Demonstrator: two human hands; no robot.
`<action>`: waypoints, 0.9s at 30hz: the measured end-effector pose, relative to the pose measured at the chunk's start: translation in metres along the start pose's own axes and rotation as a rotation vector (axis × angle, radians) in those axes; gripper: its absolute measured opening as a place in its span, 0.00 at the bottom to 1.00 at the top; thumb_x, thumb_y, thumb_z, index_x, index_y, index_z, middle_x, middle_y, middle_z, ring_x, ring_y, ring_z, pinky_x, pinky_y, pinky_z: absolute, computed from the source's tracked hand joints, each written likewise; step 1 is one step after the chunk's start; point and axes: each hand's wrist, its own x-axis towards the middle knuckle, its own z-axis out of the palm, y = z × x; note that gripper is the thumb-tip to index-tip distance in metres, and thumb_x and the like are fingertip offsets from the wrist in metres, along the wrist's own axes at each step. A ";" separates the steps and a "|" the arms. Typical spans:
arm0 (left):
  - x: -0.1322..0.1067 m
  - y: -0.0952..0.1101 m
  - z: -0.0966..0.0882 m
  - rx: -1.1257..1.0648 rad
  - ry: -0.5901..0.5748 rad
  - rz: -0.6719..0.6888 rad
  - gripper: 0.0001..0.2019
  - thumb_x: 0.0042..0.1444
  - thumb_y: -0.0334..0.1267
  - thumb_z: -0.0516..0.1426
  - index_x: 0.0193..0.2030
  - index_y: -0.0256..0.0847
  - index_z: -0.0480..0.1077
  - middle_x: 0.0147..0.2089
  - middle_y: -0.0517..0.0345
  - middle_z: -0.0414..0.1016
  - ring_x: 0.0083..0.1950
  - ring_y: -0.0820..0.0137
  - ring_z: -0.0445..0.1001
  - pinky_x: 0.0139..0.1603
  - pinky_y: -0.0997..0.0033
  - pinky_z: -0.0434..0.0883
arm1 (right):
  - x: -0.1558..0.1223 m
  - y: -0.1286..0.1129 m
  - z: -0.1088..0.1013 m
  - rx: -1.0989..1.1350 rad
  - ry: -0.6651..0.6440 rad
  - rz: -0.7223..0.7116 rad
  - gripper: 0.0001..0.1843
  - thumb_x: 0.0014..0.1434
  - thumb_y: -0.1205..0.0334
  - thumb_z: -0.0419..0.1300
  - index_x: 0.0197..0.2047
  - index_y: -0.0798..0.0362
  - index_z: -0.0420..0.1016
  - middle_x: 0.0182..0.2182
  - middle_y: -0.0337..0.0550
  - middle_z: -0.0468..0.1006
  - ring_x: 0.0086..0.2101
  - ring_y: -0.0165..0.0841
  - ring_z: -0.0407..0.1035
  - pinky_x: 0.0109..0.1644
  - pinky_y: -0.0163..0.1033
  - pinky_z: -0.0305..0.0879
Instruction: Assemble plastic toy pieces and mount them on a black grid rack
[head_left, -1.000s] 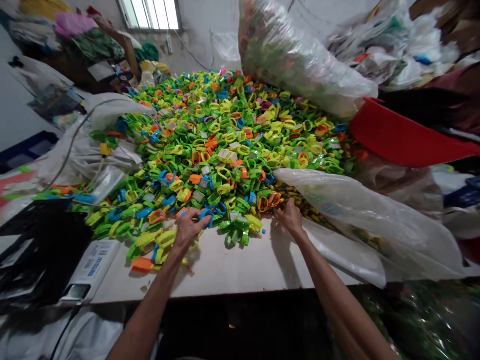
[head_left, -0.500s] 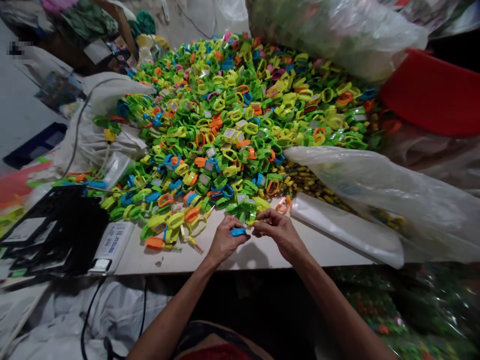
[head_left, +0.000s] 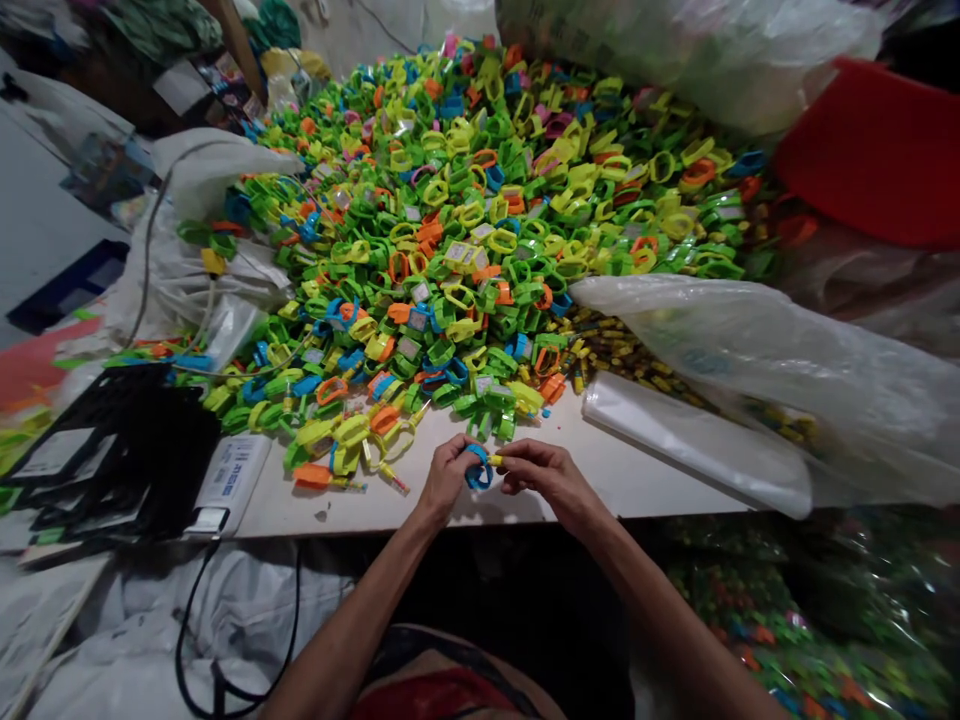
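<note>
A huge heap of small plastic loop pieces in green, yellow, orange and blue covers the white table. At the table's near edge my left hand pinches a blue loop piece. My right hand faces it, fingers closed on a small yellow pin whose tip touches the blue loop. Both hands hover just above the tabletop, in front of the heap's nearest pieces.
A clear plastic bag with small yellow parts lies at the right. A red tub stands behind it. At the left sit a white device with a cable, black trays and white bags.
Both hands left the heap and drew back to the table's near edge. The left brought a blue loop, the right a yellow pin, and the two pieces now meet.
</note>
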 end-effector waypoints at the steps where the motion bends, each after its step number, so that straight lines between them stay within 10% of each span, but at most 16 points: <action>1: 0.000 -0.001 0.002 -0.021 -0.004 -0.004 0.08 0.38 0.38 0.54 0.26 0.36 0.67 0.20 0.63 0.65 0.23 0.76 0.62 0.24 0.77 0.59 | 0.000 0.000 0.000 0.005 0.007 -0.012 0.17 0.41 0.53 0.70 0.31 0.56 0.78 0.25 0.40 0.76 0.23 0.28 0.69 0.31 0.36 0.64; 27: -0.009 0.006 -0.005 0.161 -0.310 -0.231 0.14 0.37 0.46 0.58 0.22 0.34 0.69 0.17 0.63 0.60 0.20 0.78 0.55 0.21 0.76 0.50 | -0.002 -0.016 -0.005 -0.408 -0.138 -0.066 0.15 0.47 0.52 0.63 0.28 0.58 0.77 0.17 0.37 0.70 0.20 0.26 0.63 0.25 0.32 0.60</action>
